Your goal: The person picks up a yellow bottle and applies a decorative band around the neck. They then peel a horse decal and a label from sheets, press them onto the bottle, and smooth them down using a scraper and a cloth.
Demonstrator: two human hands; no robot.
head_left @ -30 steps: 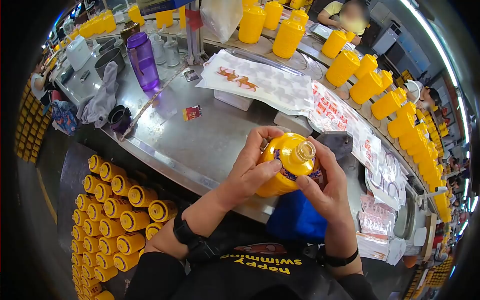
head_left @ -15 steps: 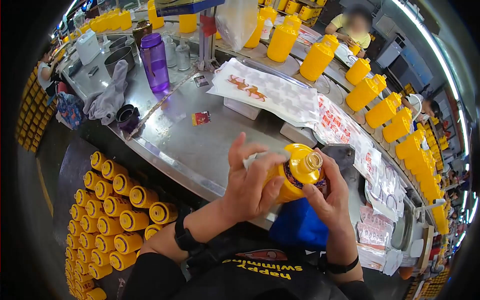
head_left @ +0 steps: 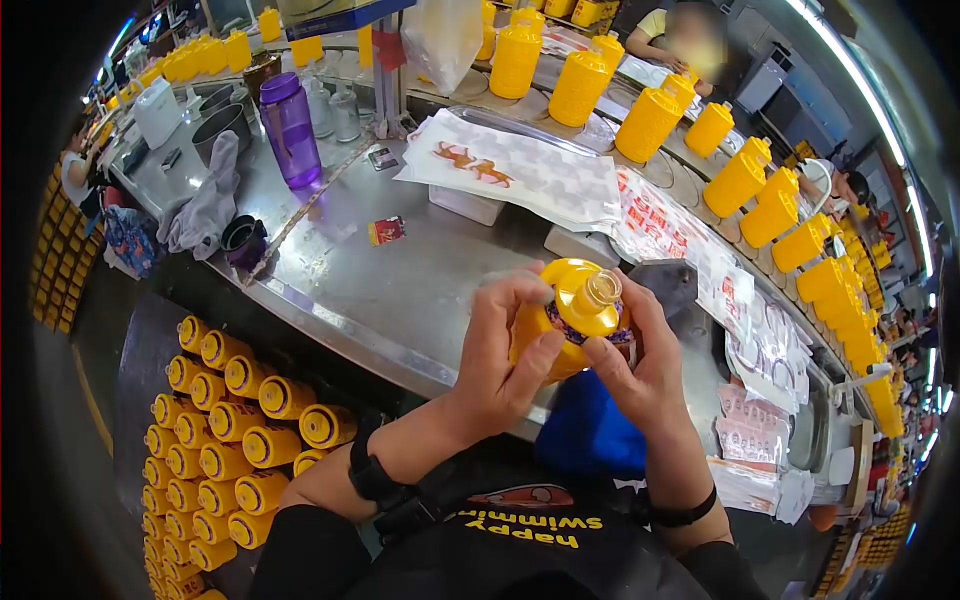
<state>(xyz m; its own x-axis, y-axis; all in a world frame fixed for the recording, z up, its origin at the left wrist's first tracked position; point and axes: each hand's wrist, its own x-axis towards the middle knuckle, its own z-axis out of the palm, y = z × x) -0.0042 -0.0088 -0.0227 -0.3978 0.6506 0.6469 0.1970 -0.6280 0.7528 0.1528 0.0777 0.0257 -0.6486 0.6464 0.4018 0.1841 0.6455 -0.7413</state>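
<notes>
A yellow bottle [head_left: 572, 322] with a clear neck and a dark patterned band round its shoulder is held between my two hands above the front edge of the metal table. My left hand [head_left: 510, 345] wraps its left side, thumb on the front. Against the right side presses my right hand [head_left: 640, 350], its thumb just below the band. A blue cloth-like item [head_left: 592, 430] lies below the bottle. Beyond the hands, a white sheet with brown printed figures [head_left: 520, 170] rests over white boxes, beside sheets with red print [head_left: 665, 215].
Yellow bottles [head_left: 648, 125] line a curved conveyor at the back and right. Many more [head_left: 250, 400] stand at the lower left. On the table are a purple bottle [head_left: 291, 135], a grey cloth [head_left: 207, 200] and a dark cup [head_left: 244, 242]. A person [head_left: 680, 45] sits across the conveyor.
My left hand, earlier raised off the bottle with blurred fingers and something pale at them, now closes round the bottle's side. The bottle has shifted slightly left in view. The conveyor bottles have moved.
</notes>
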